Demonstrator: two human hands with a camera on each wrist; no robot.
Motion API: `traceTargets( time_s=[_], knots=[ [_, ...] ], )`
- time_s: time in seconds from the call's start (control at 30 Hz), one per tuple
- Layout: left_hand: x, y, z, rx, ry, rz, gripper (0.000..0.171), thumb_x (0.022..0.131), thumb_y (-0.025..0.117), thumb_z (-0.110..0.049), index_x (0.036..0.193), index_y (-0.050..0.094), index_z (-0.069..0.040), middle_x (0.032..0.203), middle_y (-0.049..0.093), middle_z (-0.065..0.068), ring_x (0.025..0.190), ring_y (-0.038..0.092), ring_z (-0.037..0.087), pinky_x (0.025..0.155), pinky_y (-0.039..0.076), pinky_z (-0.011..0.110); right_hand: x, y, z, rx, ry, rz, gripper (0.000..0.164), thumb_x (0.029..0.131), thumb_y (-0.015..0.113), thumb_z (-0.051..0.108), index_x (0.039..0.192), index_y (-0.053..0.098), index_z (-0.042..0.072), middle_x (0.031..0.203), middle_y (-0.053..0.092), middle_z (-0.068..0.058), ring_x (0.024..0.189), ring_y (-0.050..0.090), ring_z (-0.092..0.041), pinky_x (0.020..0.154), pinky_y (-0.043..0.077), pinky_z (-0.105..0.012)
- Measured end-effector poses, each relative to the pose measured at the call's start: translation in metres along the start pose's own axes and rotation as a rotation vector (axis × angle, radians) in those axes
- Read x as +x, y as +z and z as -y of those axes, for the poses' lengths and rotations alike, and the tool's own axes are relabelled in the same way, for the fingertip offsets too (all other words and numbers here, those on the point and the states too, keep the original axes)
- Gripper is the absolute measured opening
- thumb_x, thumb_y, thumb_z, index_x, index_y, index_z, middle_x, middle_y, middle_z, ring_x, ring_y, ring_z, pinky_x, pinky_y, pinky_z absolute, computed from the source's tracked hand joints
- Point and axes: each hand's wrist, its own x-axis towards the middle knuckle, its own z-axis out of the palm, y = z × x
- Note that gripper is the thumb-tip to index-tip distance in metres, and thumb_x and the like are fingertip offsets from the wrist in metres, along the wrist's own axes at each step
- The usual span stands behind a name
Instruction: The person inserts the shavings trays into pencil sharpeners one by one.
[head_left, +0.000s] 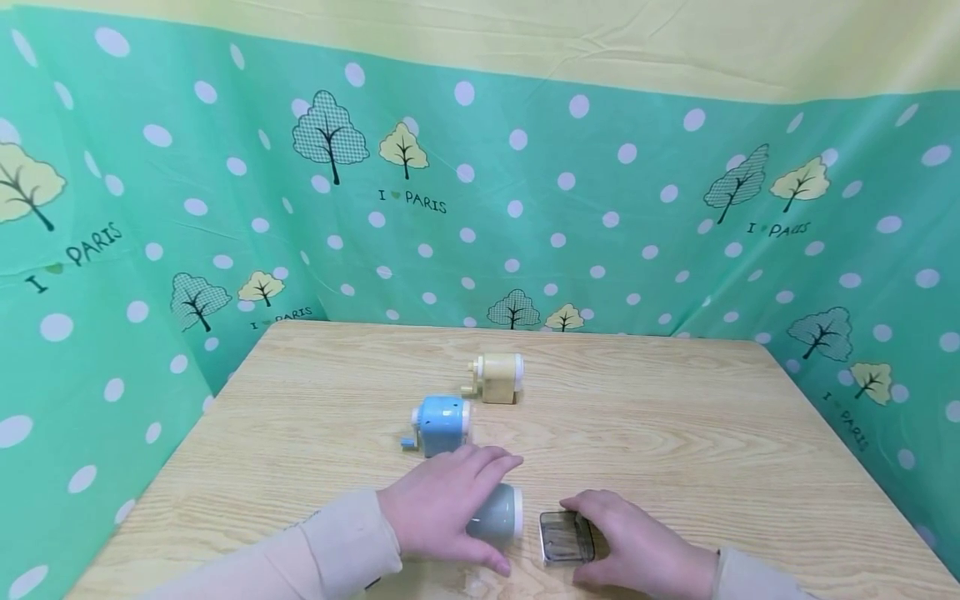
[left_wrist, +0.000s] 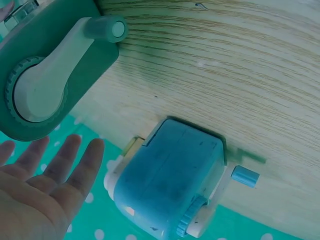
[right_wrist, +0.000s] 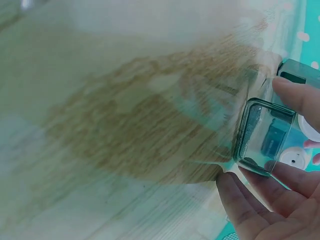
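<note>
A grey-green crank pencil sharpener [head_left: 497, 518] lies partly hidden behind my left hand [head_left: 442, 508]. That hand's fingers are spread and straight beside the sharpener body [left_wrist: 82, 75]; whether they touch it I cannot tell. To its right, my right hand [head_left: 637, 546] holds a smoky see-through shavings drawer [head_left: 564, 537] between thumb and fingers. In the right wrist view the drawer [right_wrist: 262, 132] shows its clear walls, and the thumb lies along its upper side. The drawer is apart from the sharpener's white front end.
A blue crank sharpener [head_left: 442, 425] stands just beyond my left hand. Farther back is a cream-yellow one [head_left: 498, 379]. All are on a wood-grain table [head_left: 660, 417], with a green dotted curtain [head_left: 525, 200] around its back and sides.
</note>
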Motion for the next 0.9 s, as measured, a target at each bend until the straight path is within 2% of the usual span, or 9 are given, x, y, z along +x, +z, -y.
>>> traceTargets(
  time_s=[0.23, 0.47, 0.67, 0.9],
  knots=[
    [0.0002, 0.0018, 0.0010, 0.006, 0.010, -0.010, 0.103, 0.075, 0.064, -0.077, 0.148, 0.038, -0.010, 0.142, 0.052, 0.006, 0.122, 0.056, 0.020, 0.102, 0.051, 0.036, -0.0002, 0.0008, 0.0004, -0.036, -0.012, -0.024, 0.067, 0.078, 0.080, 0.044, 0.127, 0.060, 0.004, 0.124, 0.064, -0.004, 0.111, 0.061, -0.022, 0.093, 0.055, -0.042],
    [0.0011, 0.0051, 0.0002, 0.003, 0.009, 0.009, 0.103, 0.074, 0.064, -0.077, 0.148, 0.037, -0.010, 0.142, 0.052, 0.005, 0.120, 0.056, 0.020, 0.098, 0.053, 0.035, 0.0004, 0.0019, -0.0001, -0.051, -0.034, -0.045, 0.060, 0.079, 0.080, 0.041, 0.124, 0.062, 0.006, 0.120, 0.065, 0.001, 0.107, 0.059, -0.014, 0.089, 0.056, -0.035],
    [0.0014, 0.0068, -0.0007, 0.026, -0.005, 0.008, 0.102, 0.073, 0.068, -0.074, 0.147, 0.039, -0.010, 0.138, 0.054, 0.004, 0.114, 0.059, 0.018, 0.091, 0.055, 0.032, 0.0004, 0.0028, 0.0000, -0.045, -0.032, -0.043, 0.060, 0.079, 0.080, 0.043, 0.124, 0.063, 0.008, 0.120, 0.065, 0.001, 0.107, 0.060, -0.013, 0.089, 0.056, -0.036],
    [0.0024, 0.0095, -0.0008, 0.048, -0.023, 0.053, 0.101, 0.072, 0.069, -0.074, 0.145, 0.040, -0.010, 0.133, 0.058, 0.002, 0.106, 0.059, 0.015, 0.087, 0.054, 0.026, 0.0005, 0.0028, 0.0012, -0.024, -0.025, -0.035, 0.061, 0.080, 0.079, 0.045, 0.125, 0.062, 0.008, 0.121, 0.065, 0.002, 0.108, 0.060, -0.014, 0.090, 0.056, -0.038]
  ],
)
